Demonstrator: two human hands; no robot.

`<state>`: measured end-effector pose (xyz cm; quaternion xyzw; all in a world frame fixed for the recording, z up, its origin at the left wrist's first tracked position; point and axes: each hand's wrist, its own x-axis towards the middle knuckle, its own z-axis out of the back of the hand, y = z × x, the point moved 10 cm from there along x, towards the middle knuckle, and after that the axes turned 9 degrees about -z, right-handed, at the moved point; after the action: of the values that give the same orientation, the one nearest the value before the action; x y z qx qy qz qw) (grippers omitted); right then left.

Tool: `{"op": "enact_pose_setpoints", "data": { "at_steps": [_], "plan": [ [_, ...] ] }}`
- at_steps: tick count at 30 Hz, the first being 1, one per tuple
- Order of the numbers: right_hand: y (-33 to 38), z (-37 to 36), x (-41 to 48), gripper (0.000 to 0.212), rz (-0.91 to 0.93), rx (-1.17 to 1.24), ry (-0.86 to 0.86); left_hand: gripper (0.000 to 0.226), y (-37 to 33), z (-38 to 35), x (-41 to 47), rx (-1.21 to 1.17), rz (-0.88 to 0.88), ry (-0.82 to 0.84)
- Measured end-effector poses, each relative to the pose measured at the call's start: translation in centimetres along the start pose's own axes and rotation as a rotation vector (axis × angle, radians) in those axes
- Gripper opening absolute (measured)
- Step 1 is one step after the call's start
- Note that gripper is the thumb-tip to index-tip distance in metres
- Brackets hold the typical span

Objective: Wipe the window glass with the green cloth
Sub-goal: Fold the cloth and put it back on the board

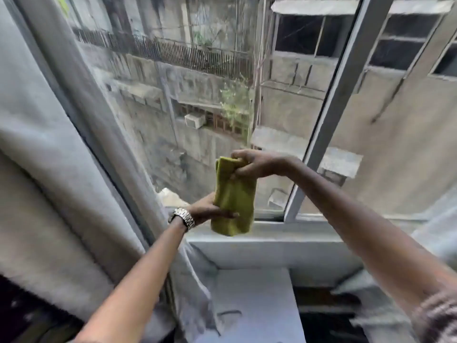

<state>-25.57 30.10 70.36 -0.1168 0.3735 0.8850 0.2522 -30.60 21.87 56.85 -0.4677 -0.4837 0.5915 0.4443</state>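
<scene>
A folded green cloth (235,201) hangs upright in front of the lower part of the window glass (188,100). My right hand (257,163) pinches its top edge from the right. Lower down, my left hand (210,210), with a metal watch on the wrist, grips the cloth's left side, fingers laid across its front. The cloth's bottom edge hangs just above the white sill (284,231). Whether the cloth touches the glass cannot be told.
A grey curtain (57,157) hangs at the left, close to my left arm. A white window frame bar (329,115) slants up at the right of the pane. Below the sill lies a white surface (252,300). Outside are concrete buildings.
</scene>
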Motion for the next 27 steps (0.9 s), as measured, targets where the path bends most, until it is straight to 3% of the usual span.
{"op": "enact_pose_setpoints", "data": {
  "at_steps": [3,6,11,16,20,22,27],
  "plan": [
    [-11.7,-8.6,1.5,0.019,-0.179,0.213,0.097,0.04,12.7,-5.7,-2.9,-0.052,0.268,0.136],
    [-24.7,-19.9,2.5,0.03,-0.386,0.397,0.169,0.03,25.3,-10.4,-6.0,-0.124,0.474,0.14],
    [-42.9,-39.4,0.5,0.034,-0.692,0.609,0.216,0.025,44.2,-17.1,-11.9,-0.187,0.74,-0.045],
    [-54.9,-55.1,-2.8,0.037,-0.912,0.672,0.247,0.024,58.8,-23.9,-17.0,-0.278,0.935,-0.275],
    [-60.7,-62.9,-4.6,0.029,-1.032,0.649,0.222,0.046,66.0,-26.6,-18.8,-0.241,1.062,-0.471],
    [-62.3,-64.6,-5.0,0.031,-1.041,0.586,0.184,0.047,68.1,-27.3,-19.0,-0.182,1.09,-0.519],
    [-62.4,-63.6,-4.7,0.029,-0.984,0.309,0.08,0.05,67.0,-26.5,-18.1,0.146,1.098,-0.51]
  ]
}}
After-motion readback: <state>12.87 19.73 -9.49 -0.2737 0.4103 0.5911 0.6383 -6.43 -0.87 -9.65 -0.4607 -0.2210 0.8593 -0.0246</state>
